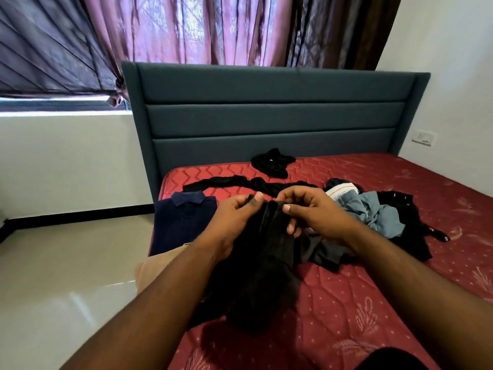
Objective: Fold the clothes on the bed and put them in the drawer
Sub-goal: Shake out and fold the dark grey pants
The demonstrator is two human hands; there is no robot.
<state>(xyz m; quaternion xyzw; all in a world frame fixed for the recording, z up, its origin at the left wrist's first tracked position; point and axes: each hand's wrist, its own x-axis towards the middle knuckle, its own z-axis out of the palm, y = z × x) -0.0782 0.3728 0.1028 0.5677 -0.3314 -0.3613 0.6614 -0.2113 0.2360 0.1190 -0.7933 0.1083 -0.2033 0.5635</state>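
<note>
while held (both hands): black garment (269, 252)

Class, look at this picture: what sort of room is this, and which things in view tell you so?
Most likely a bedroom. A red quilted mattress lies against a padded blue-grey headboard, clothes are scattered on the mattress, and long curtains hang behind.
</note>
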